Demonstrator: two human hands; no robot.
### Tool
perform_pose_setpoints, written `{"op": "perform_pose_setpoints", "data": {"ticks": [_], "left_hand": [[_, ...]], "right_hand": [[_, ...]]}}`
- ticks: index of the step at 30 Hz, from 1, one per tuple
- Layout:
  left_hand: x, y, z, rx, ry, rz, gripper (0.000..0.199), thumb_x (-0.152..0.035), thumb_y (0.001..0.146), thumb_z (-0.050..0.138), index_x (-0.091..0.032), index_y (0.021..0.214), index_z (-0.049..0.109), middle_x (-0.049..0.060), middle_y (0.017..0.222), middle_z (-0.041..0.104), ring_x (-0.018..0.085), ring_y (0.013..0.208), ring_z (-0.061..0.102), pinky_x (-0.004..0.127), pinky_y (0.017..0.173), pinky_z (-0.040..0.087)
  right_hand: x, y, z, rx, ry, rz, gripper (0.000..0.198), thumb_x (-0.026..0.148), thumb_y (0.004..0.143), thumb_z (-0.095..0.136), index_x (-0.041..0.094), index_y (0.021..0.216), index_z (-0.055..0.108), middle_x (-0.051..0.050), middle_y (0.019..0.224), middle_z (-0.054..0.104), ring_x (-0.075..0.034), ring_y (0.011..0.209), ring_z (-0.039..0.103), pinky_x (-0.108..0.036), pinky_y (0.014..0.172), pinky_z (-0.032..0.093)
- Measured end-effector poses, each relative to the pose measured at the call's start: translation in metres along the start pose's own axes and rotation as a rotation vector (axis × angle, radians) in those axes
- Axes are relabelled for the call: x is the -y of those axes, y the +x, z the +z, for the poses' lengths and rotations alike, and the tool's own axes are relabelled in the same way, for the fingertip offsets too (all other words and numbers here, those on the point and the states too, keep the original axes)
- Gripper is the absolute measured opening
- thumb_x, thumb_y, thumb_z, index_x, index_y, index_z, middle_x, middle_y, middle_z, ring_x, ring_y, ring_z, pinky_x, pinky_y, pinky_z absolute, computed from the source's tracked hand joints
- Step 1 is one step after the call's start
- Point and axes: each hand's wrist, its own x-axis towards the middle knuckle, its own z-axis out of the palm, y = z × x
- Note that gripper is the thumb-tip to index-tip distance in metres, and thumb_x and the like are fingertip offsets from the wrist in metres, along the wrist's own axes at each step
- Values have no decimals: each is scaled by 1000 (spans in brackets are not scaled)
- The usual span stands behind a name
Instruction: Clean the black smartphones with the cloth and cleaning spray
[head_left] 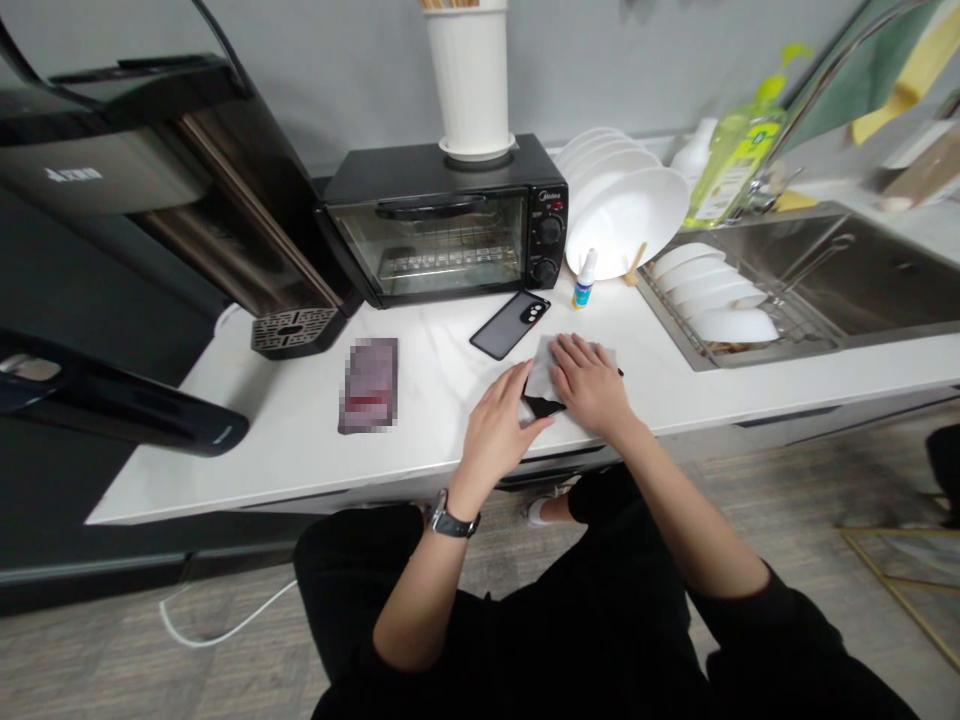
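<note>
On the white countertop (435, 400), my right hand (589, 385) lies flat on a grey cloth (538, 372), its fingers stretched over it. Under the cloth a flat black object (543, 406) shows in part; most of it is covered, so I cannot tell its kind. My left hand (496, 425), with a watch on the wrist, rests at the left side of that object, thumb and fingers apart. Just behind the hands lies a phone case (504, 328), dark-rimmed with a camera cutout. A small spray bottle (583, 282) with a blue label stands behind my right hand.
A blurred-out purplish flat item (369, 388) lies to the left. At the back stands a toaster oven (450, 240) with a white holder (471, 85) on top. Plates (626, 215), a soap bottle (735, 160) and a sink (877, 270) are right; a dark appliance (180, 180) is left.
</note>
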Motion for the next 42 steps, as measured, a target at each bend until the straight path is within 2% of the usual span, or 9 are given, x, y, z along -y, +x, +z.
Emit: {"op": "perform_pose_setpoints", "data": {"ticks": [5, 8, 12, 18, 27, 31, 34, 38, 42], "left_hand": [[2, 2, 0, -2, -20, 3, 81, -18, 87, 78, -26, 156, 38, 10, 161, 49, 24, 148, 49, 42, 125, 42], [3, 2, 2, -20, -28, 10, 80, -17, 87, 77, -26, 157, 38, 10, 161, 49, 25, 148, 49, 43, 124, 43], [3, 3, 3, -16, -27, 0, 79, -16, 87, 76, -26, 156, 38, 10, 162, 48, 25, 148, 49, 44, 123, 45], [2, 3, 1, -16, -28, -14, 78, -17, 87, 77, -26, 155, 40, 10, 159, 51, 26, 147, 51, 46, 122, 46], [0, 3, 2, -8, 16, -22, 80, -22, 86, 79, -24, 156, 39, 11, 161, 47, 27, 149, 46, 45, 126, 40], [-2, 3, 1, -6, 15, -33, 82, -29, 88, 80, -25, 157, 37, 11, 162, 46, 28, 149, 45, 46, 126, 39], [-3, 2, 0, -8, 20, -30, 80, -31, 89, 79, -26, 157, 37, 10, 161, 47, 27, 148, 47, 44, 126, 39], [-3, 2, 0, -13, 35, -29, 81, -30, 89, 78, -27, 158, 36, 9, 160, 49, 26, 148, 47, 42, 127, 38], [-1, 2, 1, -13, 31, -18, 81, -29, 89, 78, -27, 158, 36, 8, 159, 50, 25, 148, 48, 41, 126, 39]], "right_hand": [[30, 2, 8, 104, -1, -139, 58, 37, 110, 25, 9, 156, 48, -16, 166, 41, -34, 156, 36, -59, 126, 28], [35, 3, 7, 143, 17, -146, 58, 38, 109, 27, 11, 157, 46, -15, 167, 39, -34, 156, 35, -61, 126, 27], [35, 6, 9, 143, 29, -112, 63, 45, 106, 33, 11, 159, 43, -15, 168, 39, -35, 156, 34, -62, 126, 26], [37, 14, 12, 133, 10, -78, 63, 41, 107, 29, 10, 159, 43, -17, 167, 39, -37, 156, 34, -62, 125, 26], [28, 20, 10, 153, 8, -181, 59, 33, 108, 24, 9, 160, 41, -15, 168, 38, -31, 157, 33, -59, 128, 25], [12, 16, 8, 145, 43, -229, 57, 37, 110, 24, 15, 159, 44, -10, 167, 40, -27, 157, 35, -55, 128, 26], [-7, 13, 4, 116, 24, -179, 59, 41, 110, 26, 16, 160, 42, -12, 167, 41, -29, 157, 35, -57, 127, 27], [-31, 9, 1, 64, -35, -28, 60, 40, 109, 29, 12, 162, 38, -15, 168, 39, -33, 157, 33, -62, 125, 28], [-29, 4, 5, 17, -49, 30, 63, 39, 108, 29, 8, 162, 35, -19, 167, 38, -37, 157, 32, -66, 125, 24]]}}
